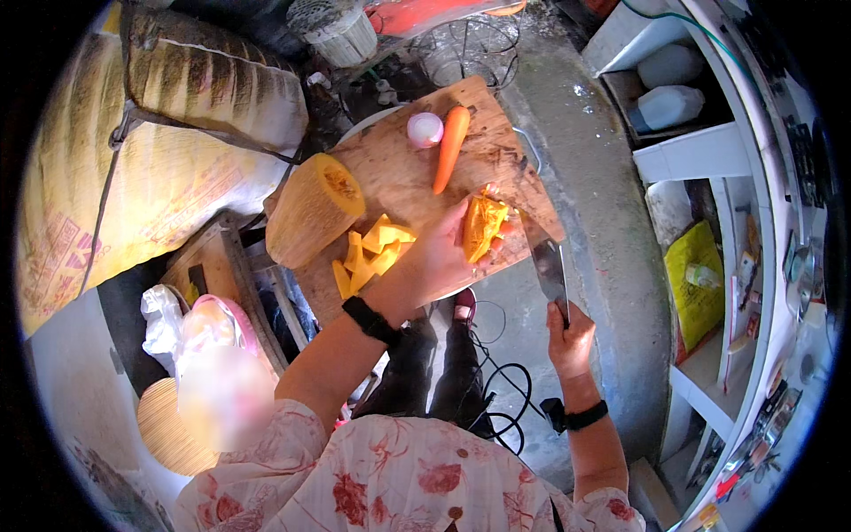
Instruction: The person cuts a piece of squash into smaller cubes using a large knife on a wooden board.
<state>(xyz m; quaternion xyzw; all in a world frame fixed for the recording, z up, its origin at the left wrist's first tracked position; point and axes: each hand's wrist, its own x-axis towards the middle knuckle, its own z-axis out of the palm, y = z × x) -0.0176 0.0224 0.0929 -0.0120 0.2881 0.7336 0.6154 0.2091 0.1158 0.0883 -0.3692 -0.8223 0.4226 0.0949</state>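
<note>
My left hand (452, 246) holds a chunk of orange pumpkin (484, 228), its stringy inner side facing up, over the right front part of a wooden cutting board (392, 149). In my right hand (572, 338) is the handle of a kitchen knife (548, 263). Its wide blade points away from me, and the tip reaches the board's right edge near the chunk. Cut pumpkin pieces (375, 251) lie in a pile left of my left forearm. Beside them rests a large cut pumpkin (312, 209) with its hollow showing. A peeled onion (425, 130) and a carrot (452, 149) are farther back.
Large strapped yellow sacks (193, 146) stand at the left. Tiled shelves (691, 153) with jugs (668, 106) and a yellow bag (695, 286) line the right side. A black cable (522, 379) loops on the concrete floor (598, 199) by my feet. A round woven stool (169, 425) is lower left.
</note>
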